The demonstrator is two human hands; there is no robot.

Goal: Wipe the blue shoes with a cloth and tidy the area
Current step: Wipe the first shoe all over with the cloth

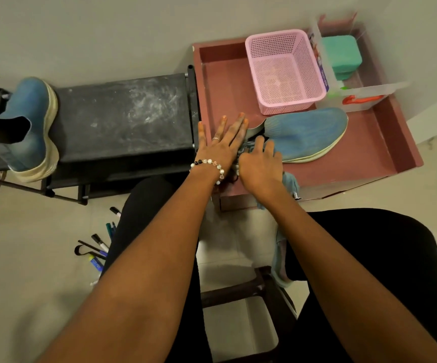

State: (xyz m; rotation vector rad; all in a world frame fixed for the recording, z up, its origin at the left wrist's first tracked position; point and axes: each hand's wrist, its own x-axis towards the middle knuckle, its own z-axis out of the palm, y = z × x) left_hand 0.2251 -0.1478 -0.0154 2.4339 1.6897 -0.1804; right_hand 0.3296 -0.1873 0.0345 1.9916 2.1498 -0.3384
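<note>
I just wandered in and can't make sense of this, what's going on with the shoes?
A seated person is cleaning a pair of blue shoes. One blue shoe lies on its side on a pink tray table. The left hand lies flat with straight fingers at the shoe's opening, while the right hand is curled on a blue-grey cloth that trails down over the lap. The other blue shoe sits on a dusty black rack. Markers lie scattered on the floor.

Floor [29, 258]: glossy pale tile, one light glare at right. Wall [81, 27]: plain off-white. Furniture — black metal-framed rack [123, 113], dusty top; pink wooden tray-top table [395, 142].
</note>
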